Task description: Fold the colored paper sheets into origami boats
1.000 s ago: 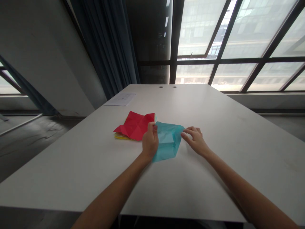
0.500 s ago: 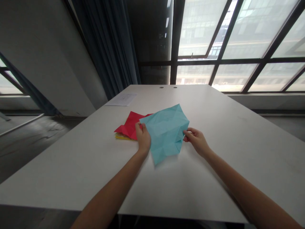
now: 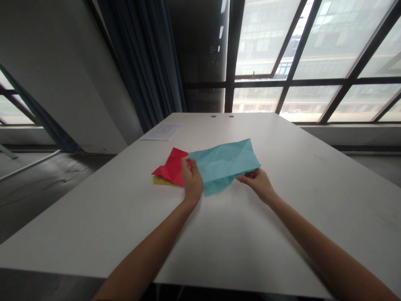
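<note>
A creased light blue paper sheet [image 3: 224, 164] is held up over the white table [image 3: 250, 234], spread out almost flat. My left hand [image 3: 191, 182] pinches its left corner. My right hand [image 3: 257, 182] grips its right edge from below, fingers closed on the paper. Just behind my left hand lies a crumpled red paper sheet [image 3: 171, 167] on the table, with a yellow sheet [image 3: 160, 181] peeking out beneath it.
A white printed page [image 3: 161, 131] lies at the table's far left corner. Two small round holes [image 3: 222, 116] mark the far edge. Beyond are dark curtains, a grey wall at left and large windows.
The blue sheet was folded small and low on the table. It was opened and lifted upright, then tipped back to lie flatter. Both hands kept hold of it.
</note>
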Demonstrator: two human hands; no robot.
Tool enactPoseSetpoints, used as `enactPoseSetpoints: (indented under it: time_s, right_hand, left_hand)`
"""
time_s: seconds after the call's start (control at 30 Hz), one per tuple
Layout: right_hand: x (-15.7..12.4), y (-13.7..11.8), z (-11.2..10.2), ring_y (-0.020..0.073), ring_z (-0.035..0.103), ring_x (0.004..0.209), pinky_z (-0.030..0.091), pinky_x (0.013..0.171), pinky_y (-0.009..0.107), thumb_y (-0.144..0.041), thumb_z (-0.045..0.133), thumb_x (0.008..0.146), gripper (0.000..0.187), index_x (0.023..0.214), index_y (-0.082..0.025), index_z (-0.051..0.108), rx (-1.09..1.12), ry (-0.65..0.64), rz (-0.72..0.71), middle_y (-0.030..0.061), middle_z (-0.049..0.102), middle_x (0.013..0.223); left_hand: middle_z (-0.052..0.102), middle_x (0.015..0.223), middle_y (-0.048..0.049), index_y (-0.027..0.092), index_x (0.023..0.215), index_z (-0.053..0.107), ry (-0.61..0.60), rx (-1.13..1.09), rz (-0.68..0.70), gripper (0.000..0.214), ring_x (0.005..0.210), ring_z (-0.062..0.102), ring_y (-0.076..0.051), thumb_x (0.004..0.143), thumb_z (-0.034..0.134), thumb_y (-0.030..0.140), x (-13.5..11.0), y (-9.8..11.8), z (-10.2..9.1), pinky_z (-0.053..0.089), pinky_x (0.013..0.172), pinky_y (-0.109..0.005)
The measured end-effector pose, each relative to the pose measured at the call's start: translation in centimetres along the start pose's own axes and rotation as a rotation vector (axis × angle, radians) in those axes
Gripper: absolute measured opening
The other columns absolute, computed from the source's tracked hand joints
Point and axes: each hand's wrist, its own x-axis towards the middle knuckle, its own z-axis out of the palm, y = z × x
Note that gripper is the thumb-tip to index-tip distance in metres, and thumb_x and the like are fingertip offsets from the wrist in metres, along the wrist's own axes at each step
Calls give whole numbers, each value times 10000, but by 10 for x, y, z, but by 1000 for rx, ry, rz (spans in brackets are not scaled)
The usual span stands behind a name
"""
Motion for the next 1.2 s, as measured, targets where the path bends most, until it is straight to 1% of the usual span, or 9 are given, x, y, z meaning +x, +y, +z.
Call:
enactPoseSetpoints:
  time_s: [0.13, 0.3, 0.4, 0.53, 0.73, 0.8, 0.9, 1.03, 1.2]
  right_hand:
    - [17, -16, 13, 177, 619, 681, 519, 646, 338, -351, 723, 569, 440, 907, -173, 504, 1, -9, -113, 17, 637, 709]
    - [34, -35, 40, 136, 599, 588, 513, 561, 282, -332, 681, 617, 719, 1218, -248, 294, 177, -47, -113, -65, 579, 611]
    - [40, -37, 66, 117, 611, 580, 522, 597, 288, -310, 608, 683, 647, 1245, -296, 287, 254, -169, -75, -70, 572, 655]
    - [42, -24, 105, 114, 615, 644, 508, 655, 287, -256, 471, 765, 231, 949, -218, 605, 80, -315, -92, -10, 601, 752]
    - [29, -4, 130, 134, 581, 705, 447, 706, 259, -129, 454, 720, 305, 917, -198, 676, -408, -299, -136, 13, 656, 745]
    - [24, 2, 131, 130, 576, 676, 437, 670, 241, -136, 449, 721, 322, 946, -197, 672, -453, -283, -89, 12, 653, 721]
    - [21, 12, 130, 132, 579, 681, 426, 655, 229, -164, 470, 714, 325, 972, -201, 663, -502, -260, -38, 14, 660, 745]
    - [18, 19, 127, 136, 586, 696, 420, 654, 225, -187, 480, 722, 297, 954, -197, 665, -560, -285, -29, 23, 669, 775]
    - [20, 7, 126, 193, 569, 813, 412, 716, 284, -268, 459, 785, 237, 811, -188, 681, -811, -277, -209, 77, 647, 816]
  left_hand:
    - [478, 711, 15, 186, 820, 438, 69, 8, 30, 196, 653, 468, -113, 865, 362, 361, 41, -4, -5, 360, 612, -215]
    - [429, 607, 33, 161, 865, 498, 174, 259, 121, 200, 543, 420, -101, 837, 415, 340, 137, -11, -37, 330, 547, -219]
    - [516, 694, -4, 153, 914, 522, 64, 482, 191, 234, 633, 486, -128, 829, 420, 346, 196, -22, -56, 358, 614, -244]
    - [592, 911, -71, 157, 987, 524, -236, 778, 137, 273, 800, 537, -182, 835, 375, 328, 235, -48, -61, 387, 708, -287]
    - [601, 967, -115, 159, 1144, 449, -374, 1005, 54, 355, 895, 551, -249, 837, 348, 303, 192, -75, -49, 395, 758, -362]
    - [533, 1114, -151, 150, 1199, 401, -338, 1143, 176, 391, 1035, 482, -286, 851, 311, 305, 164, -77, -44, 351, 840, -418]
    - [505, 1153, -147, 170, 1159, 451, -521, 1194, 346, 396, 1110, 421, -299, 869, 257, 358, 123, -80, -35, 285, 908, -474]
    - [486, 1209, -135, 232, 1191, 459, -822, 1165, 190, 516, 1114, 429, -311, 844, 208, 520, 84, -90, -29, 309, 886, -524]
    - [199, 1431, -76, 396, 1326, 222, -900, 1108, 99, 572, 1286, 169, -355, 803, 156, 618, 69, -107, -32, 182, 898, -655]
